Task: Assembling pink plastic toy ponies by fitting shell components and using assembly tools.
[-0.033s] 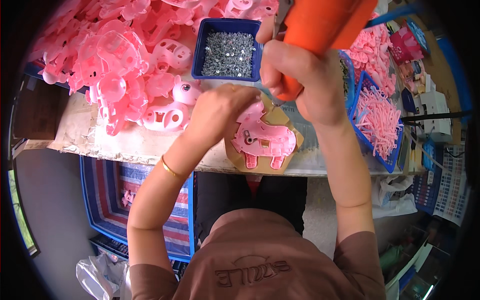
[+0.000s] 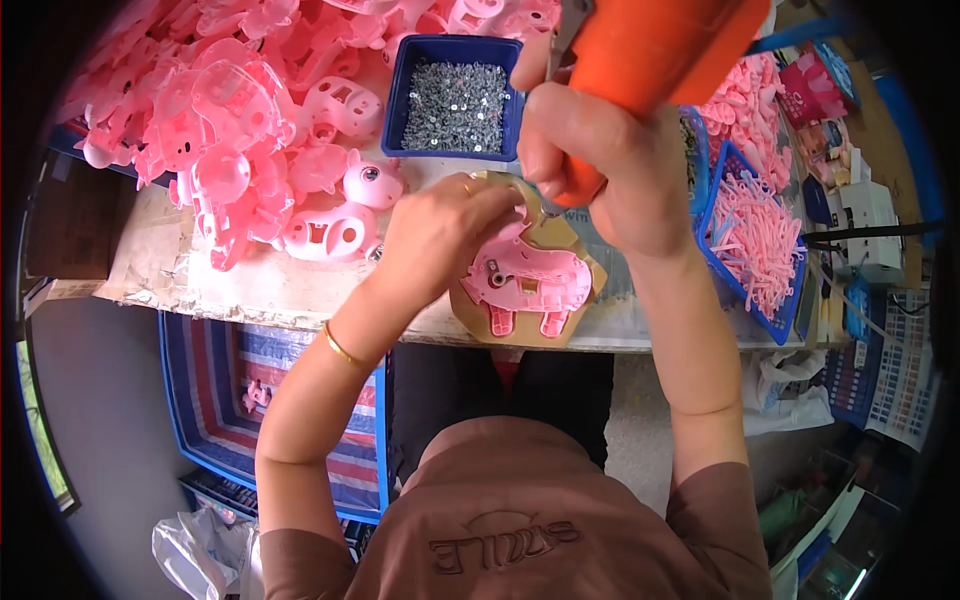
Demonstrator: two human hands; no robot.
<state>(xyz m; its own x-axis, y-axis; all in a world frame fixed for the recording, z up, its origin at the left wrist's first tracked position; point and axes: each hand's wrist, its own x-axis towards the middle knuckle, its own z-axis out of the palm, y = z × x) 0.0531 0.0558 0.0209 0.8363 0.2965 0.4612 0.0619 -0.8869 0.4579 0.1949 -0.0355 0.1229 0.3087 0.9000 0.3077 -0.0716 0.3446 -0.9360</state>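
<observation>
My right hand (image 2: 610, 150) is wrapped round an orange power screwdriver (image 2: 650, 60), its tip pointing down beside the far end of a pink animal-shaped plastic toy shell (image 2: 545, 275). The shell lies inner side up in a tan, many-sided holder (image 2: 470, 318), and a small round metal part shows near its left side. Curled over the shell's far end, my left hand (image 2: 445, 225) has its fingers closed on it, hiding that end. Whether a small piece is also between the fingertips cannot be seen.
Beyond the holder stands a dark blue bin (image 2: 455, 150) of small metal screws. Pink shells (image 2: 220, 130) are heaped at the left. On the right, a blue basket (image 2: 785, 325) holds thin pink strips. A blue-framed tray (image 2: 385, 430) with a striped lining sits below the table edge.
My left hand has shifted very slightly, and a shiny metal bit now shows beside its wrist. The screwdriver has moved slightly in my right hand. The shell stays in its holder.
</observation>
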